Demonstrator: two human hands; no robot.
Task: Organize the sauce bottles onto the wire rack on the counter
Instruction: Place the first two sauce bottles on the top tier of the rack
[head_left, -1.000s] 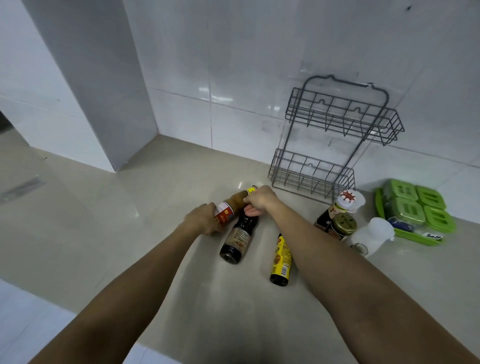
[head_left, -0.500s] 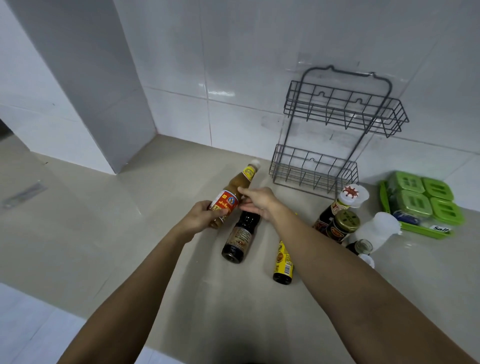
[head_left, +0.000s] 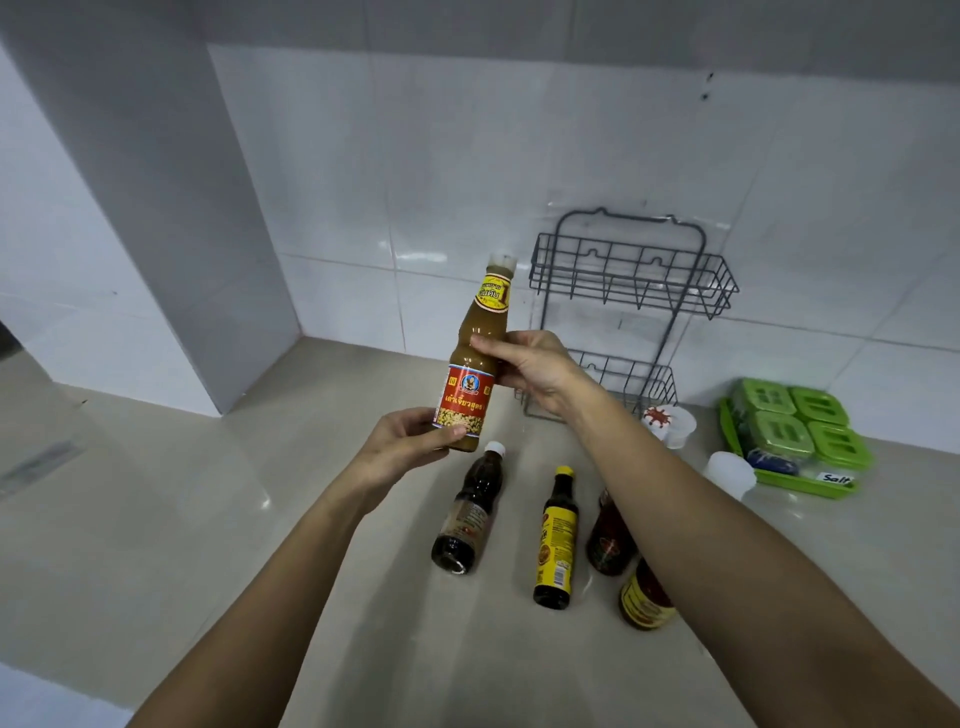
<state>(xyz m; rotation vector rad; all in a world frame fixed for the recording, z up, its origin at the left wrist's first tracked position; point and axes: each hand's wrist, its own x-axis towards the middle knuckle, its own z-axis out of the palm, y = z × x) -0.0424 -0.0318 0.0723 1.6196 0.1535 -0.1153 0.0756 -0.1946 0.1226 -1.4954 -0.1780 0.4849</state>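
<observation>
Brown bottle in both hands — dark bottles lying below.

Both bare forearms reach forward from the bottom edge and converge toward the middle. The left hand is raised off the tabletop, palm turned inward, fingers curled under the base of the brown sauce bottle with the thumb pressed across the lower label. The right hand sits higher and further forward, wrist bent, thumb and fingers pinching the same bottle at its shoulder just above the label. The right forearm runs long and diagonal from the lower right corner; the left comes up from lower left.
</observation>
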